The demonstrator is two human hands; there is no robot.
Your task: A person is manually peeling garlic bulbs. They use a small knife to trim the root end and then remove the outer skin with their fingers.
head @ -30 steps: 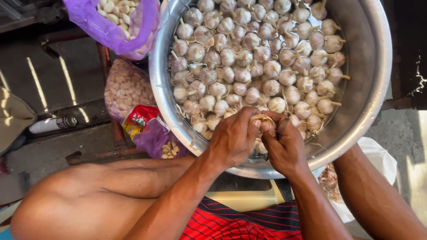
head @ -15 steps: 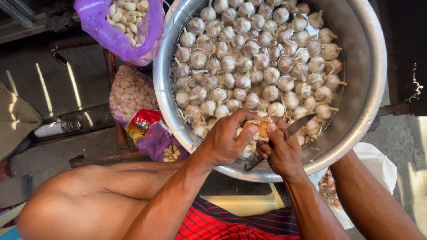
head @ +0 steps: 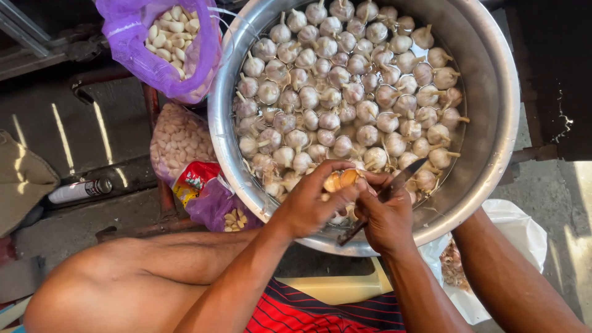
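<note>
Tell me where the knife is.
The knife is in the right hand, at the near rim of the metal bowl, beside the garlic in the left hand.

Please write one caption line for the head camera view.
Left hand holds a garlic bulb while right hand grips a knife over a steel bowl.

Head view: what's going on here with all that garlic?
A seated person is working over a big steel basin full of whole garlic bulbs. The left hand pinches a garlic bulb at the basin's near rim, and the right hand holds a small knife beside it, blade pointing out over the heap. A purple mesh bag of peeled cloves sits left of the basin, with another bag of cloves below it.
</note>
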